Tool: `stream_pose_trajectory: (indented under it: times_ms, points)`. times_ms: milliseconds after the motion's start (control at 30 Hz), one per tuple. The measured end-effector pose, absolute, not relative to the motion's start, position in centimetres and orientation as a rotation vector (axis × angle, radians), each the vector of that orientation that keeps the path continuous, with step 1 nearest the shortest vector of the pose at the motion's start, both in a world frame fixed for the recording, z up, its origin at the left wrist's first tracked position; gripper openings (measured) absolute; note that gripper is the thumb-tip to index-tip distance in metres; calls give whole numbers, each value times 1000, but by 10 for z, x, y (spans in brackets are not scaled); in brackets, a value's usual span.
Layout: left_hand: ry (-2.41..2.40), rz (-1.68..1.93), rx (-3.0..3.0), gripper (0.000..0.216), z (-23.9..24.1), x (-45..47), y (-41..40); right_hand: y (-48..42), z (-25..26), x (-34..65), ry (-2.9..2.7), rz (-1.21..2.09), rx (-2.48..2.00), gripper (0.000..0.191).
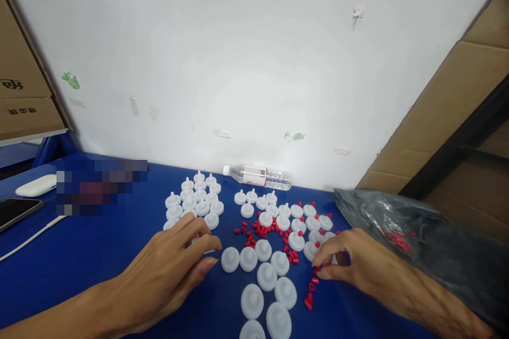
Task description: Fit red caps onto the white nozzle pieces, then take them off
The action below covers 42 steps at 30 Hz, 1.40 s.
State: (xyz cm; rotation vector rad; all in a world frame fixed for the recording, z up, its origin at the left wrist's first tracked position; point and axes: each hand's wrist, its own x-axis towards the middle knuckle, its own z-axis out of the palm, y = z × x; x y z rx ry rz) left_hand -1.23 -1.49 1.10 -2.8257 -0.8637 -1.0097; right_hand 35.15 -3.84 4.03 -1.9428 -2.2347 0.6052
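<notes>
On the left, my left hand (pixel 175 270) curls its fingers and thumb around a white spouted cap (pixel 207 252), most of which the fingers hide. A small red cap (pixel 317 270) sits at the fingertips of my right hand (pixel 353 259), whose thumb and index finger are pinched together. Several more red caps (pixel 262 230) lie loose in the middle and in a short row below the right fingertips. White spouted caps (pixel 266 276) stand between the hands. Others (pixel 296 241) near the right hand have red caps on their spouts.
A group of white caps (pixel 200 196) stands beyond my left hand. A clear bottle (pixel 258 176) lies against the white wall. At the right are a grey plastic bag (pixel 445 246) and cardboard (pixel 449 95). A phone (pixel 18 213) and a white cable (pixel 32 239) lie far left.
</notes>
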Motion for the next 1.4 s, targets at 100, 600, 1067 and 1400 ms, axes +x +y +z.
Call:
stream_pose_trajectory:
  times_ms: [100, 600, 1067, 1400]
  points:
    - [-941, -993, -2851, 28, 16, -10, -23, -36, 36, 351, -2299, 577, -1923, 8]
    - [-827, -935, -2836, 44, -4, -15, -20, -37, 47, 356, -2242, 545, -1770, 18]
    - [-818, -818, -2896, 42, -5, -15, -19, -37, 38, 349, -2344, 648, -1761, 17]
    - [-777, -811, -2883, 40, -2, -13, -19, -35, 35, 339, -2367, 554, -1882, 16]
